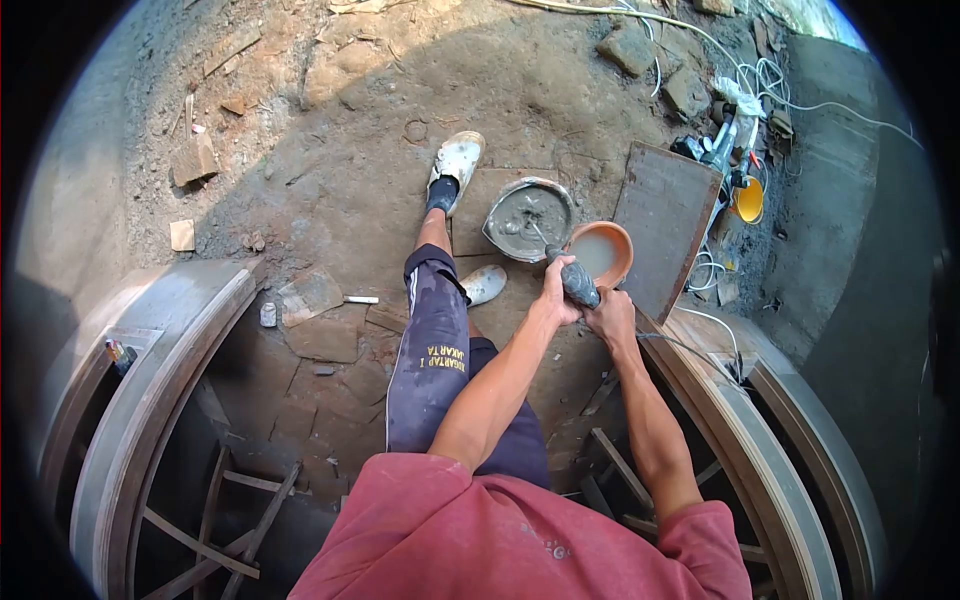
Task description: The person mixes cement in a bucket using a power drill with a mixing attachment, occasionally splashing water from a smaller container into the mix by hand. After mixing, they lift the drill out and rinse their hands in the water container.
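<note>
Both my hands are wrapped round a dark power drill (577, 281) that points forward and slightly left. My left hand (560, 292) closes on the side of its body. At the back end, my right hand (610, 314) grips it, with the fingers partly hidden. From the drill a thin metal rod (539, 234) reaches into wet grey mortar (528, 215), which fills a round, mortar-smeared bucket (489, 232). Right beside that stands an orange bucket (628, 262) with cloudy, whitish liquid in it, just ahead of my right hand.
A dark board (665, 220) lies right of the buckets. Cables (765, 85), pipes and a yellow container (748, 200) sit farther right. Curved frames (165, 400) flank both sides, with wooden struts (265, 515) below. Stones (628, 50) and wood scraps (193, 160) litter the ground.
</note>
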Demonstrator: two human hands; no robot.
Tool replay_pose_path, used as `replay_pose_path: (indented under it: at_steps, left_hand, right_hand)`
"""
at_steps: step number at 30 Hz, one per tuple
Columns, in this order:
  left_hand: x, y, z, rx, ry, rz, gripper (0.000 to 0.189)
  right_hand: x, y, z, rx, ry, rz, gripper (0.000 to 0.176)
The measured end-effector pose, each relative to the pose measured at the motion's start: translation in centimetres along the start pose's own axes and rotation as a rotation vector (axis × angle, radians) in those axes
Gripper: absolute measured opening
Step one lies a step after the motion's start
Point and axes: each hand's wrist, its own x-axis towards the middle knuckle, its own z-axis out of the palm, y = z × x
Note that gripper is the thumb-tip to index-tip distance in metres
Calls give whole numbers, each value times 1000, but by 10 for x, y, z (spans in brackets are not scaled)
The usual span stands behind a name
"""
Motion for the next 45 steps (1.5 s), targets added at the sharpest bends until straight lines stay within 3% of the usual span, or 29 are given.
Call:
replay_pose_path:
  at_steps: [19, 21, 25, 45]
  left_hand:
    - [14, -7, -19, 54, 3, -43, 27]
    - [21, -1, -20, 45, -79, -25, 28]
    - [19, 0, -15, 41, -11, -44, 29]
    - [20, -4, -25, 41, -39, -54, 28]
  right_hand:
    - [-12, 3, 5, -11, -6, 38, 29]
    - [-1, 2, 5, -31, 4, 30, 28]
    - [-5, -2, 4, -6, 24, 35, 28]
    - [-15, 1, 7, -28, 26, 7, 30]
